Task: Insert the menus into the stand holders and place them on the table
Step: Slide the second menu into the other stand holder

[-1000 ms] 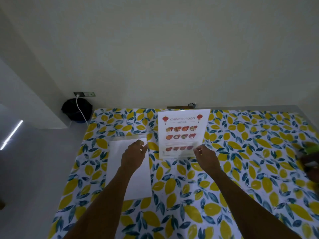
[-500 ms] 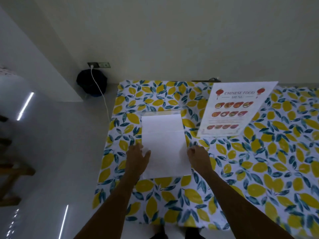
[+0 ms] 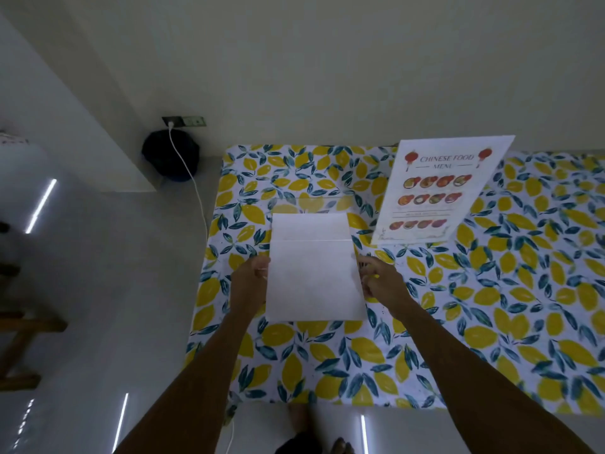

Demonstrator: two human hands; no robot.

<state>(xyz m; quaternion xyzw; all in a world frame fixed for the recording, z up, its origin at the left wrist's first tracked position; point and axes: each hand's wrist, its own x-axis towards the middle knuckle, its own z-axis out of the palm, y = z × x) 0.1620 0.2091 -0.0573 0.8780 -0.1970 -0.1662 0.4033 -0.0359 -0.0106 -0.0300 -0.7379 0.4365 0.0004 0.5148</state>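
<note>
A white sheet (image 3: 314, 276), blank side up, is lifted a little off the lemon-print table (image 3: 491, 322). My left hand (image 3: 250, 283) pinches its left edge and my right hand (image 3: 381, 283) pinches its right edge. Under its far end lies another white sheet (image 3: 311, 226) inside what looks like a clear stand holder (image 3: 314, 203) lying flat. To the right a Chinese food menu (image 3: 435, 191) stands upright in its holder on the table.
The table's left edge runs beside pale floor. A black bag (image 3: 170, 155) sits on the floor by a wall socket, with a white cable (image 3: 193, 188) trailing from it. Wooden furniture (image 3: 19, 348) shows at far left. My feet show below the table's near edge.
The view swung left and down. Both hands left the standing menu, came to the white sheet at the table's left, and now grip its side edges and raise it.
</note>
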